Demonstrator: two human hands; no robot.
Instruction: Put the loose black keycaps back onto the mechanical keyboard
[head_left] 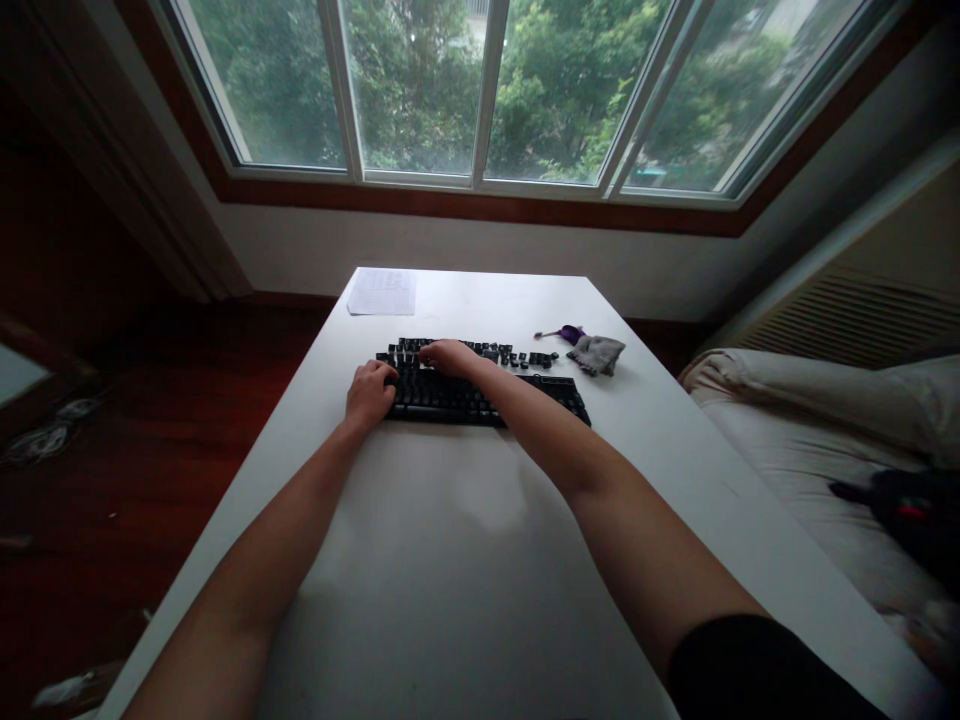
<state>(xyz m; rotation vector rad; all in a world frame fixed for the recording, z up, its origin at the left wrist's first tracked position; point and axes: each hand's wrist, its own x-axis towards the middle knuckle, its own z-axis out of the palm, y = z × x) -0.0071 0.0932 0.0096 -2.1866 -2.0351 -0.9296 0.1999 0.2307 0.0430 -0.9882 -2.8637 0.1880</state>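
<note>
A black keyboard (480,395) lies across the far half of a white table (450,560). Several loose black keycaps (517,356) sit in a row just behind it. My left hand (370,392) rests at the keyboard's left end, fingers curled over its corner. My right hand (448,355) reaches across to the keyboard's back left, fingers bent down onto the keys or loose caps there. What the fingertips hold is too small to tell.
A printed sheet of paper (382,292) lies at the table's far left corner. A grey cloth (597,354) and a small purple tool (564,333) sit right of the keycaps. A bed (825,440) stands to the right, dark wooden floor (150,430) to the left, windows behind.
</note>
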